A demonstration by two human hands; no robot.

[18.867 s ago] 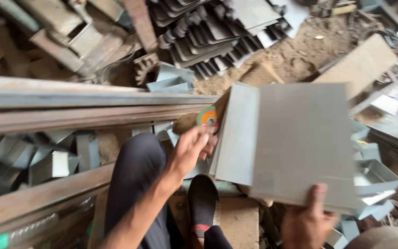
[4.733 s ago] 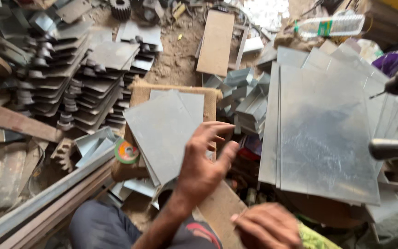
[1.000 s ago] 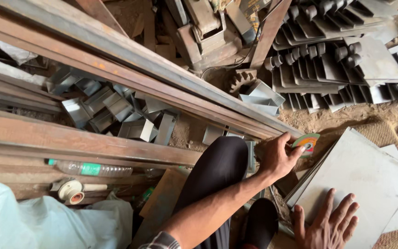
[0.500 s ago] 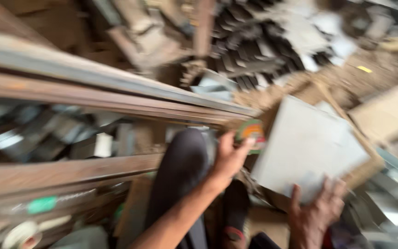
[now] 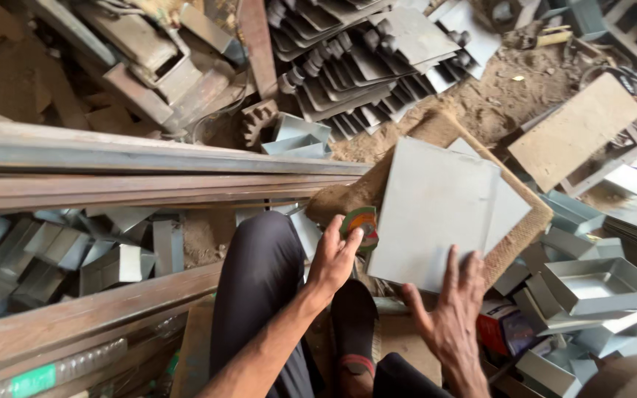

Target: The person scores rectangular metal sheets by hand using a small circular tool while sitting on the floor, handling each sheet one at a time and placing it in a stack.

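Note:
My left hand (image 5: 335, 258) rests its fingertips on a small round disc with green and orange faces (image 5: 363, 223), which lies at the left edge of a wooden board (image 5: 457, 131). A flat grey metal sheet (image 5: 433, 210) lies on that board over a second sheet (image 5: 510, 212). My right hand (image 5: 453, 321) presses flat on the near edge of the top sheet, fingers spread. My knee in dark trousers (image 5: 259, 265) sits between the hands and the long rusty beams.
Long rusty steel beams (image 5: 112, 166) cross the left side. Stacks of bent grey metal parts (image 5: 377, 51) lie at the top. Folded metal trays (image 5: 599, 280) pile up at the right. Small grey brackets (image 5: 75, 254) lie between beams. A plastic bottle (image 5: 60, 368) is at lower left.
The view has swung right and steadied. My right hand has moved onto the near edge of the grey sheet. My left hand stays at the round disc.

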